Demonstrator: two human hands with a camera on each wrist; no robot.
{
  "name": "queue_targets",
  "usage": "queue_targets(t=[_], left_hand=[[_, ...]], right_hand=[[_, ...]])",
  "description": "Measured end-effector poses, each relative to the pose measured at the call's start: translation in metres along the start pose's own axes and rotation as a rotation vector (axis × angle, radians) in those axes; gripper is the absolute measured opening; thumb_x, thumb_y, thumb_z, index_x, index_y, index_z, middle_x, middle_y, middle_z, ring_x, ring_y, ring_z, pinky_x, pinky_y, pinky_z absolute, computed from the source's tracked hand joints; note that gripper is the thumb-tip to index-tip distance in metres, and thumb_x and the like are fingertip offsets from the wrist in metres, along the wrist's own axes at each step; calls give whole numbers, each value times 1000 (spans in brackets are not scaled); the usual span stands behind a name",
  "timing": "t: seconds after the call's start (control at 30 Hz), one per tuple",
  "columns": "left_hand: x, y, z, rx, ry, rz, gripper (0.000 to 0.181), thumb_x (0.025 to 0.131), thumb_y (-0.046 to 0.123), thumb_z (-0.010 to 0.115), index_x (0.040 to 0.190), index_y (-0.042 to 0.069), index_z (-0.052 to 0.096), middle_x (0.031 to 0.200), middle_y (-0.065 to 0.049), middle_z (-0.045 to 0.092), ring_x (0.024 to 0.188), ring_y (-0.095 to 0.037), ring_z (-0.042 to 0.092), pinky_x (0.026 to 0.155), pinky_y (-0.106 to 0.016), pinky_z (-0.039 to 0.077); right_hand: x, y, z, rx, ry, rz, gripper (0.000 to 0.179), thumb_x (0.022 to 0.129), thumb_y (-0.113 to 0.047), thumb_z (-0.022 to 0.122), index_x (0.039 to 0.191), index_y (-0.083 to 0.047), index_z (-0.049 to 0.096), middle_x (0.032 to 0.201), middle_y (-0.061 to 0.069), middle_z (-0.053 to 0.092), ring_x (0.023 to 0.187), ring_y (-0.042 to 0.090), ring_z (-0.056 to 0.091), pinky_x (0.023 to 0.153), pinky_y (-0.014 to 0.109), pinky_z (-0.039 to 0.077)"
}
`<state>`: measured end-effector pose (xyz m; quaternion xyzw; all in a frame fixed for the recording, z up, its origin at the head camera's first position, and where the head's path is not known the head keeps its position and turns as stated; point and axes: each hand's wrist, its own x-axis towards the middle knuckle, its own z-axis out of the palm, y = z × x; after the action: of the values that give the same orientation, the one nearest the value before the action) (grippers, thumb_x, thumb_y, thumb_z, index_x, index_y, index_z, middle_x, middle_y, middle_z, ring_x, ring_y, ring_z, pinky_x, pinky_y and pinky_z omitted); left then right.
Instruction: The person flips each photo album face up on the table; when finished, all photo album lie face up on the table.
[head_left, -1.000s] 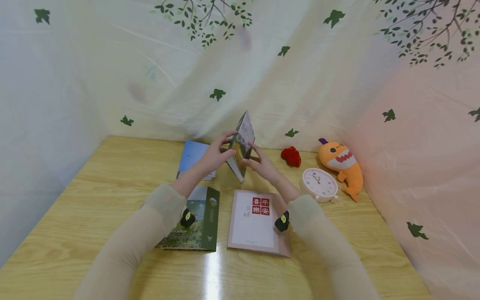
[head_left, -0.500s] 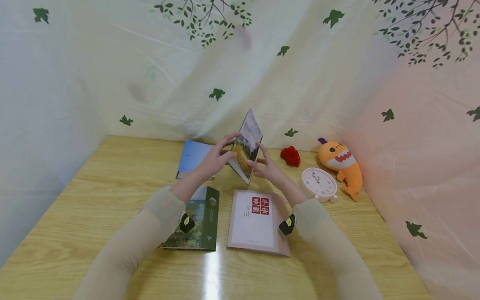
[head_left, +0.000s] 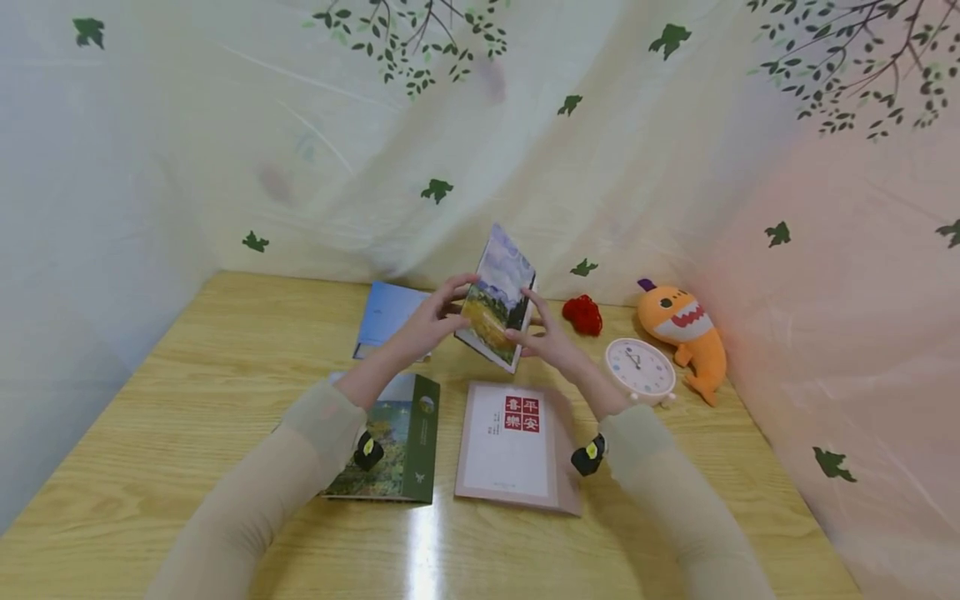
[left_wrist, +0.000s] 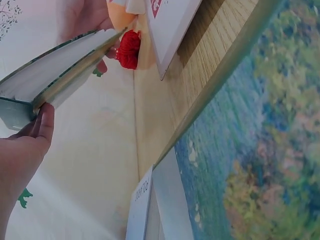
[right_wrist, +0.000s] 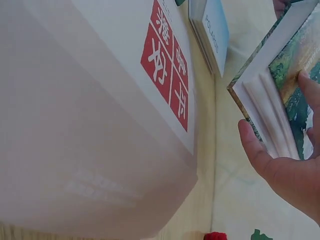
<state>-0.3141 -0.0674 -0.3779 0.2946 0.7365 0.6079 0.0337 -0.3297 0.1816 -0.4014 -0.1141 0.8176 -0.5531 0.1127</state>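
A hardcover book (head_left: 493, 304) with a painted landscape cover is held up tilted over the back of the table. My left hand (head_left: 433, 321) grips its left side, thumb on the front cover; in the left wrist view those fingers (left_wrist: 46, 125) hold the spine end. On the opposite side, my right hand (head_left: 551, 337) pinches the book, with its thumb on the cover and other fingers partly hidden behind. White page edges (right_wrist: 262, 100) show between the covers in the right wrist view.
Nearer me are a green photo album (head_left: 422, 437) and a pink book (head_left: 495, 467) with red squares. Behind the left hand is a blue book (head_left: 384, 315). A red yarn-like bundle (head_left: 582, 315), a round clock (head_left: 641, 368) and an orange shark plush (head_left: 690, 329) lie at the right.
The book has turned so that its painted cover faces me more, and it has shifted slightly right. My right hand has moved a little right with it.
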Motion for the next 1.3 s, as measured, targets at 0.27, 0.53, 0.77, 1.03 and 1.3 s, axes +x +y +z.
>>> queue_targets(t=[0.27, 0.53, 0.77, 1.03, 1.3], left_hand=[[-1, -3, -1, 34, 4, -8, 67, 91, -1, 56, 149, 14, 27, 153, -13, 27, 124, -37, 44, 93, -50, 43], [-4, -8, -1, 48, 14, -48, 72, 88, 2, 61, 149, 22, 27, 150, -10, 33, 120, -29, 48, 87, -37, 46], [-4, -14, -3, 66, 5, -46, 75, 87, 5, 65, 149, 24, 27, 138, -17, 46, 106, -26, 52, 83, -37, 46], [1, -29, -3, 127, -10, -67, 79, 84, 9, 69, 149, 25, 27, 77, -5, 39, 69, -20, 41, 64, -31, 44], [6, -44, 5, 192, -45, -106, 83, 84, 15, 71, 150, 22, 22, 134, -9, 44, 89, -21, 51, 80, -33, 50]], right_hand=[[-5, -4, -7, -165, 74, -38, 78, 85, -31, 71, 147, -40, 25, 139, 21, 40, 106, 38, 61, 85, 55, 51], [-7, -4, -14, -252, 82, -86, 77, 82, -28, 74, 146, -35, 32, 145, 18, 35, 108, 36, 61, 81, 44, 55], [-9, -4, -20, -334, 98, -108, 77, 80, -29, 76, 144, -35, 35, 149, 11, 33, 107, 34, 61, 75, 38, 57], [-8, -2, -29, -361, 78, -87, 80, 79, -30, 77, 145, -34, 33, 142, 12, 41, 112, 32, 57, 82, 41, 55], [-6, 5, -32, -399, 61, -93, 79, 78, -24, 78, 145, -24, 36, 155, 12, 19, 115, 37, 54, 92, 44, 51]])
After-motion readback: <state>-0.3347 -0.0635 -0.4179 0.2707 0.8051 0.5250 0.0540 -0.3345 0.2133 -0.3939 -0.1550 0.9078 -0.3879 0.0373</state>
